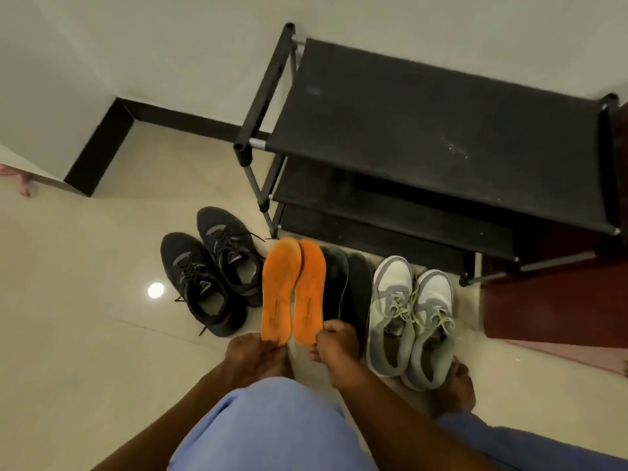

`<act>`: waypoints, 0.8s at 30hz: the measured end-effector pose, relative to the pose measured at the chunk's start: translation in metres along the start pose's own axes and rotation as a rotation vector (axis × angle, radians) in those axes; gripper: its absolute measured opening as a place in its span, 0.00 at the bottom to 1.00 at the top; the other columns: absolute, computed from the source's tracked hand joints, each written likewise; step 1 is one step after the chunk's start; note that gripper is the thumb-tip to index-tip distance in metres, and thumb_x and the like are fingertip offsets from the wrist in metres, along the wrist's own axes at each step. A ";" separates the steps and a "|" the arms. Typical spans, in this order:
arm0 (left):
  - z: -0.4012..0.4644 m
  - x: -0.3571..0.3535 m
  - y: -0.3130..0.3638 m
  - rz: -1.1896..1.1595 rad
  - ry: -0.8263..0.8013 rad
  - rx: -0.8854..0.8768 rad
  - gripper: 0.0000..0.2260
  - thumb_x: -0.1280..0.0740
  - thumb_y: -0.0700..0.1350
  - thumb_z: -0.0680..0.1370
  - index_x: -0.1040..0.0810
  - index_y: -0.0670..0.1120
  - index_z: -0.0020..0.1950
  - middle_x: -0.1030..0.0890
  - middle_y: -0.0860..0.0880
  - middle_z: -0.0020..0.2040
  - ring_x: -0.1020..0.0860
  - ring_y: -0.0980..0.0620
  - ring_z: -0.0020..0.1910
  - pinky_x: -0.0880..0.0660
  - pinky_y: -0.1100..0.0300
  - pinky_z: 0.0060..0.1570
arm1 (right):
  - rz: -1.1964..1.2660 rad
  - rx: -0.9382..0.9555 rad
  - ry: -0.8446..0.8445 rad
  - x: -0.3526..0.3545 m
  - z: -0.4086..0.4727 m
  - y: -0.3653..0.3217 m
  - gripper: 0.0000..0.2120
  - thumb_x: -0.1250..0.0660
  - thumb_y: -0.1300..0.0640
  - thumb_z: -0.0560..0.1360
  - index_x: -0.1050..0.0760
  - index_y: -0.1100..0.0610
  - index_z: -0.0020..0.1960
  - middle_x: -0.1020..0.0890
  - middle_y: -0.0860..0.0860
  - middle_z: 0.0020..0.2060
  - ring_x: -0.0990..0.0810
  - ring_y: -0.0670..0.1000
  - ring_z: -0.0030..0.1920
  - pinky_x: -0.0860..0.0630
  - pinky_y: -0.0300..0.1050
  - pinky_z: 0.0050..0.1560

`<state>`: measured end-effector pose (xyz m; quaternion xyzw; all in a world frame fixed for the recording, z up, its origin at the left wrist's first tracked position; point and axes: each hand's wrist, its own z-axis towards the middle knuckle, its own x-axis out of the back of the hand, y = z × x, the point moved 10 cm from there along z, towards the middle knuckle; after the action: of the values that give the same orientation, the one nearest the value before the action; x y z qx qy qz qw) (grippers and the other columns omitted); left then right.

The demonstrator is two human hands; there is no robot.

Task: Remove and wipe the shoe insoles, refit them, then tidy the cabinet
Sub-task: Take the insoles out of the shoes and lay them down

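While the left hand (253, 348) pinches the heel of one orange insole (277, 290), the right hand (334, 339) pinches the other orange insole's (309, 290) heel, between black sneakers (210, 266) and grey sneakers (411, 317).

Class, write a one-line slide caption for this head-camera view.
Left hand and right hand hold two orange insoles between black sneakers and grey sneakers.

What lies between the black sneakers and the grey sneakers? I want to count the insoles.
In the head view, two orange insoles, one held by each hand, then two dark insoles beside the grey sneakers.
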<state>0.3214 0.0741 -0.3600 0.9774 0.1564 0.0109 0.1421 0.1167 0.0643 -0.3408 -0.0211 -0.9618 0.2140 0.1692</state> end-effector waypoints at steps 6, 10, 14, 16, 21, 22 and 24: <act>0.036 -0.013 0.008 -0.122 0.117 -0.081 0.06 0.37 0.37 0.85 0.26 0.38 0.49 0.17 0.38 0.42 0.17 0.44 0.39 0.17 0.53 0.40 | -0.247 0.225 0.021 -0.022 0.046 -0.032 0.17 0.35 0.55 0.81 0.22 0.45 0.69 0.23 0.52 0.69 0.23 0.58 0.67 0.25 0.53 0.67; 0.049 -0.004 0.009 -0.072 0.272 -0.126 0.06 0.37 0.40 0.85 0.26 0.40 0.49 0.15 0.42 0.33 0.15 0.47 0.32 0.18 0.49 0.45 | -0.256 0.284 -0.022 -0.040 0.063 -0.042 0.22 0.34 0.56 0.81 0.27 0.44 0.74 0.26 0.52 0.72 0.27 0.57 0.71 0.27 0.56 0.71; 0.051 0.006 0.006 -0.104 0.354 -0.108 0.05 0.37 0.39 0.85 0.26 0.40 0.50 0.15 0.41 0.37 0.16 0.46 0.35 0.18 0.47 0.50 | -0.281 0.263 -0.059 -0.055 0.071 -0.038 0.24 0.33 0.58 0.81 0.29 0.43 0.75 0.28 0.51 0.73 0.28 0.58 0.72 0.26 0.59 0.69; 0.050 0.008 0.005 -0.162 0.372 -0.099 0.07 0.38 0.38 0.85 0.30 0.42 0.47 0.17 0.39 0.39 0.16 0.45 0.36 0.18 0.48 0.47 | -0.269 0.249 -0.078 -0.062 0.073 -0.037 0.26 0.33 0.61 0.80 0.29 0.42 0.74 0.29 0.50 0.74 0.26 0.58 0.70 0.23 0.59 0.67; 0.062 0.019 -0.002 -0.108 0.369 -0.048 0.06 0.34 0.37 0.83 0.29 0.43 0.48 0.18 0.38 0.41 0.17 0.43 0.37 0.18 0.48 0.48 | -0.211 0.156 -0.149 -0.082 0.080 -0.022 0.31 0.34 0.65 0.80 0.32 0.40 0.76 0.28 0.51 0.73 0.21 0.59 0.66 0.19 0.59 0.61; 0.064 0.022 -0.001 -0.027 0.372 -0.053 0.02 0.33 0.39 0.82 0.25 0.41 0.52 0.17 0.39 0.42 0.16 0.43 0.38 0.16 0.48 0.48 | -0.237 0.160 -0.162 -0.082 0.079 -0.024 0.31 0.34 0.64 0.80 0.33 0.41 0.77 0.27 0.52 0.73 0.22 0.59 0.67 0.20 0.58 0.63; 0.064 0.026 0.008 0.246 0.377 -0.103 0.11 0.30 0.46 0.81 0.21 0.41 0.59 0.15 0.40 0.47 0.14 0.42 0.43 0.16 0.45 0.51 | -0.331 0.188 -0.170 -0.078 0.075 -0.026 0.25 0.34 0.60 0.81 0.31 0.47 0.76 0.25 0.51 0.70 0.24 0.58 0.68 0.24 0.54 0.67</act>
<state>0.3531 0.0577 -0.4203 0.9611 0.0593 0.2187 0.1576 0.1663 0.0016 -0.4186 0.1713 -0.9389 0.2729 0.1213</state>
